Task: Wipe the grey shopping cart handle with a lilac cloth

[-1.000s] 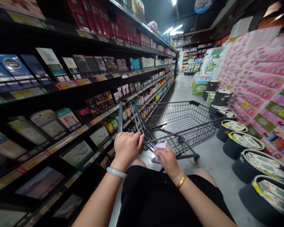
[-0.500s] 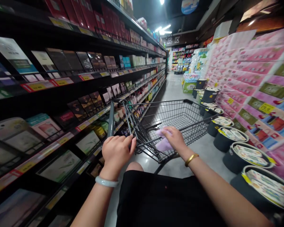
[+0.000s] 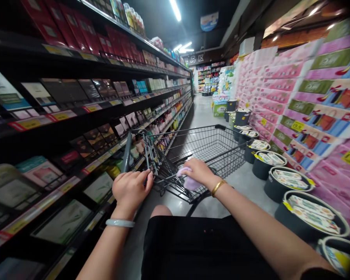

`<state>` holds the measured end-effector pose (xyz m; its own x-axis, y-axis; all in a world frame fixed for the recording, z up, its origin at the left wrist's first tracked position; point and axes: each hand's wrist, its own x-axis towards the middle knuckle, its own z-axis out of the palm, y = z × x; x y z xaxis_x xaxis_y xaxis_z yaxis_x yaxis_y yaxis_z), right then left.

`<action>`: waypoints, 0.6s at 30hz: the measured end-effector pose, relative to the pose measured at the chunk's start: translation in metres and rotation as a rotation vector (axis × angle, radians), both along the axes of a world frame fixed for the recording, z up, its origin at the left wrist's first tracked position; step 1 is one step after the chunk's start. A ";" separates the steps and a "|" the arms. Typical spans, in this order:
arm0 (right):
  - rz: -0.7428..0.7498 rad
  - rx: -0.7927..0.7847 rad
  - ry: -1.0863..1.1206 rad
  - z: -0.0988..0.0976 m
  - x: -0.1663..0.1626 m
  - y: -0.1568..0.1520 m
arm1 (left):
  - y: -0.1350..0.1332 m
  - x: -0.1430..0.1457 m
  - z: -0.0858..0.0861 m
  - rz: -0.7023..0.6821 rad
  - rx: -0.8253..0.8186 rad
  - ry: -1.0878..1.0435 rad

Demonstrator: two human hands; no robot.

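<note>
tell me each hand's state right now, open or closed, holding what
Left hand: closed on the cart handle.
Right hand: closed, holding a lilac cloth.

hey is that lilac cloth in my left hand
No, the lilac cloth is in your right hand, while your left hand is curled around the shopping cart handle.

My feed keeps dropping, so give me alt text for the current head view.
A person's left hand grips the gray handle of a shopping cart while the right hand holds a bunched lilac cloth near the cart. Product shelves line the aisle's left side; dark tubs stand on the right before stacked pink packages.
</note>
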<state>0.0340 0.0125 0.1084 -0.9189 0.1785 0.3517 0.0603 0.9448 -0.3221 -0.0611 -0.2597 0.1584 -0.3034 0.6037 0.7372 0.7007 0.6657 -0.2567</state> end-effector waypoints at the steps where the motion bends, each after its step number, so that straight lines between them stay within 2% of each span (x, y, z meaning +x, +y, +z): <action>1: 0.010 0.004 0.012 -0.004 0.003 -0.002 | -0.002 0.001 0.000 -0.005 0.003 -0.009; 6: 0.029 0.026 0.093 -0.016 0.019 -0.007 | -0.008 -0.005 0.005 -0.054 0.016 -0.098; 11: 0.010 0.017 0.137 -0.018 0.032 -0.010 | 0.004 -0.013 0.008 -0.037 0.031 -0.181; 15: -0.041 -0.014 0.151 -0.012 0.023 -0.036 | 0.020 -0.016 0.010 0.013 0.022 -0.195; 18: 0.041 0.022 0.167 -0.008 0.012 -0.052 | 0.029 -0.018 0.013 0.036 0.004 -0.195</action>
<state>0.0464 -0.0397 0.1002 -0.8539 0.1327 0.5032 -0.0311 0.9522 -0.3038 -0.0794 -0.2311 0.1714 -0.4621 0.5868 0.6649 0.7127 0.6919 -0.1154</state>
